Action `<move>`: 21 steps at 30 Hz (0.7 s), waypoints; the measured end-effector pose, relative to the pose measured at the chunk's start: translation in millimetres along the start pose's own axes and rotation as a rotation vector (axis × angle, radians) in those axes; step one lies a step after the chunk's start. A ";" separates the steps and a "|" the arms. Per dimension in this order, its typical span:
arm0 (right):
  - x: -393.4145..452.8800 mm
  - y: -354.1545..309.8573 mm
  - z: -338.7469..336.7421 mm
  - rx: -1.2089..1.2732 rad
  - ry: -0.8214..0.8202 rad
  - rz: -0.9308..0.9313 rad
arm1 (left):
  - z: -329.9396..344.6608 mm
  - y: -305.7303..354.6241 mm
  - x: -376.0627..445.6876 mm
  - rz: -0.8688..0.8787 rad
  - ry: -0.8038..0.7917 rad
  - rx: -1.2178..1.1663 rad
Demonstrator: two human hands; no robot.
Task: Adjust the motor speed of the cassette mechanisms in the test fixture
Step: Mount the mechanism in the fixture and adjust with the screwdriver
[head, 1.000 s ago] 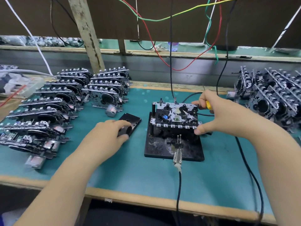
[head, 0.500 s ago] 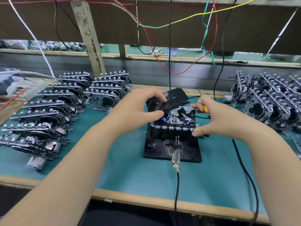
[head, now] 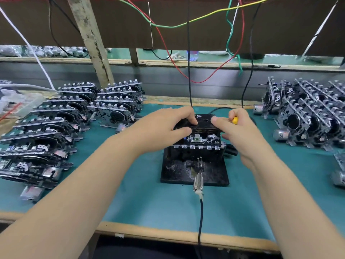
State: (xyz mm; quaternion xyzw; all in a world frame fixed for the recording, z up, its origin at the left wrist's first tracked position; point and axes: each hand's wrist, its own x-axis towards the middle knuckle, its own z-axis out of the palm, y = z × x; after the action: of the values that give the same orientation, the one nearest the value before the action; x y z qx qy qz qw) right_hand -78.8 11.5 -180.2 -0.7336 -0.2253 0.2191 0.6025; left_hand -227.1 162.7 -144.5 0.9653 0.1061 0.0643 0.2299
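A black plastic cassette (head: 200,122) lies on top of the metal cassette mechanism (head: 198,142), which sits in the black block-shaped test fixture (head: 194,170) in the middle of the teal-covered workbench (head: 168,206). The left hand (head: 164,126) holds the left end of the cassette, with the thumb on the near edge and the fingers curled over the top. The right hand (head: 240,131) has the index finger straight and it touches the right end of the cassette; the other fingers curl around a small screwdriver with a yellow handle (head: 234,120). A metal two-pin probe on a black cable (head: 198,181) lies on the front of the fixture. Rows of grey metal cassette mechanisms (head: 56,128) stand at the left of the bench, and one more group of the same mechanisms (head: 308,116) stands at the right.
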 end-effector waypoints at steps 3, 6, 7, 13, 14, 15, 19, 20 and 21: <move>0.5 5.8 3.7 0.057 0.021 0.010 | 4.7 -4.1 -3.4 0.032 0.008 -0.041; 3.1 9.2 5.3 0.098 0.032 0.011 | 6.8 -7.2 -6.0 0.053 0.011 -0.061; 3.2 9.6 6.2 0.107 0.037 0.006 | 6.8 -8.3 -6.5 0.063 0.011 -0.064; -2.3 12.7 10.6 0.161 0.051 -0.007 | 6.2 -11.2 -6.0 0.112 0.037 -0.009; -2.9 12.6 11.3 0.166 0.059 -0.007 | 6.5 -11.1 -5.2 0.112 0.041 -0.001; -3.3 12.2 11.8 0.175 0.066 -0.006 | 7.2 -11.6 -4.5 0.114 0.041 0.009; -5.7 12.5 14.6 0.210 0.081 -0.007 | 17.6 -17.4 -7.3 0.148 0.062 -0.003; -6.1 13.0 15.2 0.216 0.086 -0.009 | 22.9 -19.3 -9.8 0.149 0.088 -0.013; -6.6 13.3 15.5 0.219 0.090 -0.012 | 28.6 -21.4 -12.7 0.144 0.120 -0.017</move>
State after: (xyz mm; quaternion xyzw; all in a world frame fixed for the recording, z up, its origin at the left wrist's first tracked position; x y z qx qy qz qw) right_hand -92.4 17.5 -195.7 -0.6713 -0.1771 0.2058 0.6896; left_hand -238.3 166.1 -180.6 0.9629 0.0496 0.1393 0.2259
